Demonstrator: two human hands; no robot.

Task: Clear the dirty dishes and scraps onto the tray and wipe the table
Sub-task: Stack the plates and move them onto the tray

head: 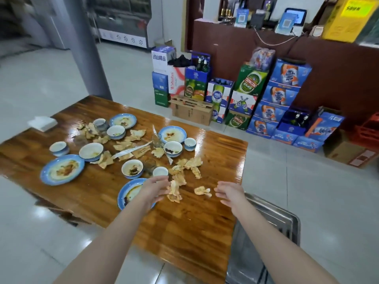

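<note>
4 blue-rimmed white plates (62, 169) and 4 white bowls (132, 168), sauce-smeared, sit on the brown wooden tabletop (184, 232) among crumpled stained scraps (192, 163). A rectangular steel tray (283, 220) lies beside its near right edge. The left hand (155, 189), fingers loosely spread, meets one of them; the right hand (228, 193) hovers relaxed, holding nothing.

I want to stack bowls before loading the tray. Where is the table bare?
The near end of the table, between the nearest plate and the tray, is bare. So is the right edge beyond the small cup. The middle is crowded with dishes and scraps.
</note>
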